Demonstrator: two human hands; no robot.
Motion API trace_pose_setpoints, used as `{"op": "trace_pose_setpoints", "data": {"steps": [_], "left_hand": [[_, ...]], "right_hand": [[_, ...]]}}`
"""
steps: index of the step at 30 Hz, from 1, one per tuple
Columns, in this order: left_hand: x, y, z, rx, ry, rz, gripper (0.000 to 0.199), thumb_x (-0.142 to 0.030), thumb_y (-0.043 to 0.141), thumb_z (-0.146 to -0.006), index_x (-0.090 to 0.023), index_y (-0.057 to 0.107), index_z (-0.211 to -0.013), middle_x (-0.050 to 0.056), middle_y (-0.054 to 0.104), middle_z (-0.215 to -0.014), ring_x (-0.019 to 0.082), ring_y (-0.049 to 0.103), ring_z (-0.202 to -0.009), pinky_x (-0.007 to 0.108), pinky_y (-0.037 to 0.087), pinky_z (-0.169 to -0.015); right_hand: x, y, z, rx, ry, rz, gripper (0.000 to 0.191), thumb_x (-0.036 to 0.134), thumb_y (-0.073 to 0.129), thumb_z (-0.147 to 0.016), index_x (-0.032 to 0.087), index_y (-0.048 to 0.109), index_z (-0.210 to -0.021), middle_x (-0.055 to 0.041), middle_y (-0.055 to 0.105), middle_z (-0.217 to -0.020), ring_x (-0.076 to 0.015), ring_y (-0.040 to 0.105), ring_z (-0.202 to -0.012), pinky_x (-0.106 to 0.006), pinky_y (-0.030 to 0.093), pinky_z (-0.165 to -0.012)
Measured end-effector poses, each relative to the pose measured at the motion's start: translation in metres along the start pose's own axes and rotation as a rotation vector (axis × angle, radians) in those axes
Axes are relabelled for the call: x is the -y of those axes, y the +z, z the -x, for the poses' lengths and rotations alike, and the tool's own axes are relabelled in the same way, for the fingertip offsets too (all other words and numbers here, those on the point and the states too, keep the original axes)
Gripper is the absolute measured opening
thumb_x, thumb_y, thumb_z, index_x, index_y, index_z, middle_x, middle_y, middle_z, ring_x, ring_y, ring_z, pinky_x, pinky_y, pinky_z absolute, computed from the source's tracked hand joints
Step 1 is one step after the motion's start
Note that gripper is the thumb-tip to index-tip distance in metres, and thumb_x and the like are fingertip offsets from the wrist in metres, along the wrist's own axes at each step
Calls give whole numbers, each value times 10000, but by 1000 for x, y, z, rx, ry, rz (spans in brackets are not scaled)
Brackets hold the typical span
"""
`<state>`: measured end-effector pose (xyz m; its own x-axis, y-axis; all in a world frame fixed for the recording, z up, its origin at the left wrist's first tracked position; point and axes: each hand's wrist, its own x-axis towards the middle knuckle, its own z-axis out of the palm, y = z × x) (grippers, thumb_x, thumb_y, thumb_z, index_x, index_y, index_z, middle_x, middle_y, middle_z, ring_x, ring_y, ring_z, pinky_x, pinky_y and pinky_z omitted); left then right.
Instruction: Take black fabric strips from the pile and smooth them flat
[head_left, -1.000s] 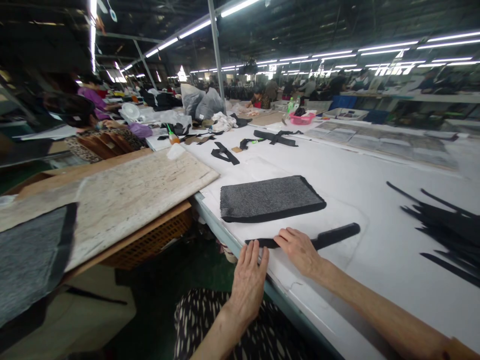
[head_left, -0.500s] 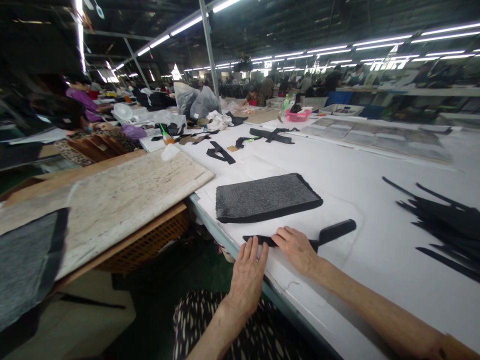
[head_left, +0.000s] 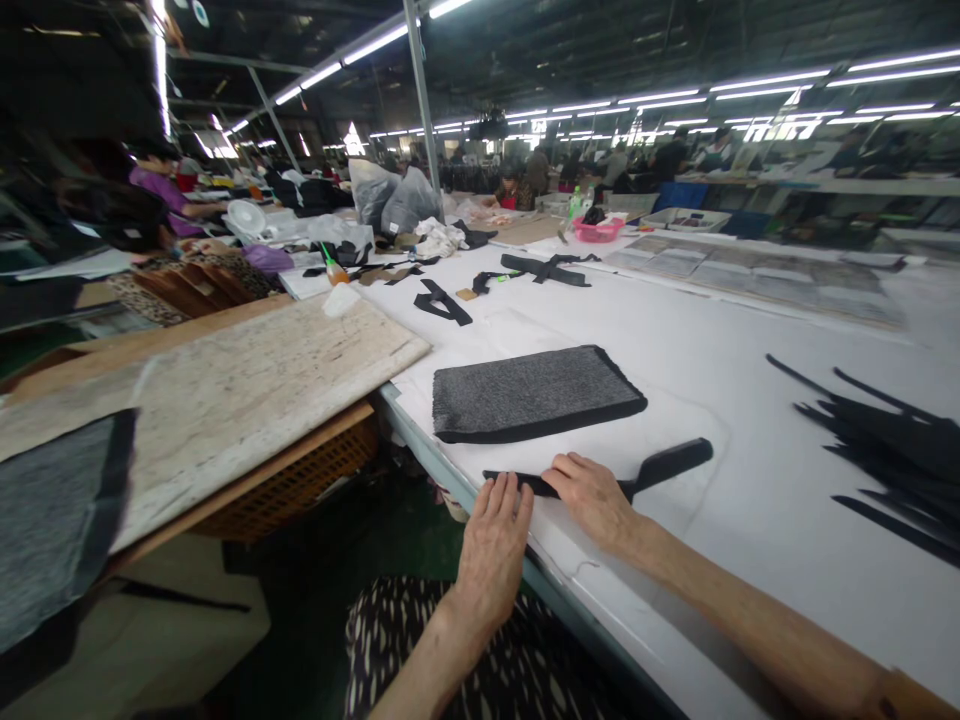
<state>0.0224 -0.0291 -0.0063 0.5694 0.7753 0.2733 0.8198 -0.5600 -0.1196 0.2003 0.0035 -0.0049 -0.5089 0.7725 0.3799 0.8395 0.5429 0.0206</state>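
Observation:
A narrow black fabric strip (head_left: 673,465) lies along the front edge of the white table, its right part wider and angled away from me. The fingers of my left hand (head_left: 495,540) are stretched over its left end, pressing it from above; the thumb is mostly hidden. Close beside it, my right hand (head_left: 596,500) has its fingers bent down and closed on the middle of the strip, covering part of it. Just beyond both hands rests a flat grey textured fabric piece (head_left: 532,393) with black borders.
More black strips (head_left: 892,450) are piled at the right. At the left, a worn board (head_left: 262,390) holds another grey piece (head_left: 60,520), above a yellow crate (head_left: 292,480). Farther back are black scraps (head_left: 442,303), a glue bottle (head_left: 334,268), a pink basket (head_left: 598,230) and other people.
My left hand has shifted very slightly left along the strip. The right hand and the grey piece stay practically where they were.

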Motion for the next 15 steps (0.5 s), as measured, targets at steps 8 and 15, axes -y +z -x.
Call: {"op": "trace_pose_setpoints", "data": {"steps": [8,15], "left_hand": [[5,5,1,-29,-10,-6,536,43,386,-721,-94,510,-1223,170,570,-1275,260,509,-1211,403,420,-1015],[7,14,4,-123,-18,38,514,39,386,-713,-62,525,-1197,169,581,-1262,258,517,-1201,406,438,-1005]], "right_hand": [[4,0,0,18,-40,20,117,54,571,-818,162,606,-796,-23,548,-773,-180,480,-743,-300,368,-647],[1,-4,3,8,-88,63,124,50,552,-826,163,601,-819,-26,552,-786,-181,466,-734,-306,353,-639]]}}
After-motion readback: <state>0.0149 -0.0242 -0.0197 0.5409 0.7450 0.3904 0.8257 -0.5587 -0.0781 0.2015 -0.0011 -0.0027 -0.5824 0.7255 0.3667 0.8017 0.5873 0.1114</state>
